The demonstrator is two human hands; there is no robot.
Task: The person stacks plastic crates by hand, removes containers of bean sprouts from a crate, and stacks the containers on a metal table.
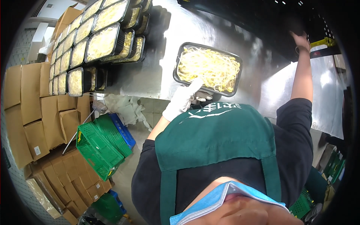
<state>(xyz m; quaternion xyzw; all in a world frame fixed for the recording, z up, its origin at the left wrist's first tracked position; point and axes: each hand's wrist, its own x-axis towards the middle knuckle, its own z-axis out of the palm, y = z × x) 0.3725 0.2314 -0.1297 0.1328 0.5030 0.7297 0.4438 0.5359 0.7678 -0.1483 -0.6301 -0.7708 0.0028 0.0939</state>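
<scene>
My left hand (182, 99), in a white glove, holds the near left edge of a black plastic tray of bean sprouts (209, 70), thumb on top and fingers under the rim. The tray is just above or on the steel table (152, 81), in front of my green apron. My right hand (299, 39) is bare and stretched far to the right, at a dark crate (270, 22) with a yellow handle (323, 43). Its fingertips are lost in shadow, so what it touches cannot be told.
Stacked trays of bean sprouts (102, 43) stand at the table's left end. Folded cardboard boxes (31, 92) lean beyond it. Nested green plastic crates (101, 149) and a blue crate (122, 130) are on the floor at the left, below white scraps (126, 108).
</scene>
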